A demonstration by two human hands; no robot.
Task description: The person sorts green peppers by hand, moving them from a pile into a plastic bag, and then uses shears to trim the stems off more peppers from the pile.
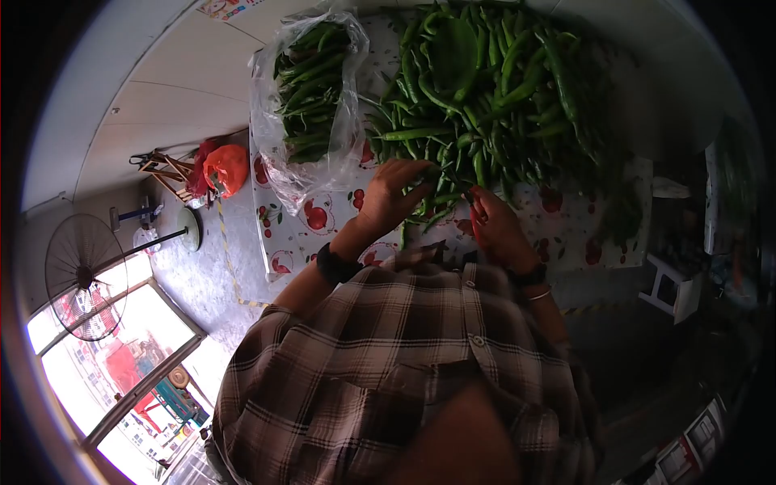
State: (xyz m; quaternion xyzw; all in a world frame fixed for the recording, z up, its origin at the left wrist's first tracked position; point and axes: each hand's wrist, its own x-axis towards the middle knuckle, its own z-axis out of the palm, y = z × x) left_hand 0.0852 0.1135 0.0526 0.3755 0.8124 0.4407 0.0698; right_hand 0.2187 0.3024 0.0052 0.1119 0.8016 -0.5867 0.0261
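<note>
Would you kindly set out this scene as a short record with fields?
Surface: white table cover with a red fruit print
Main item: heap of green peppers
Left of the heap: clear plastic bag with more green peppers inside
Left hand: at the heap's near edge; what its fingertips touch is too dark to tell
Right hand: holding a red-handled tool, probably scissors
Off the table, left: fan; orange-red bag

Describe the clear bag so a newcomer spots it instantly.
Find the fruit-patterned table. At its far-left corner, beside the big loose pile of green peppers, lies the clear bag. It's see-through with bagged peppers inside, unlike the orange bag beyond the table's left edge.
</note>
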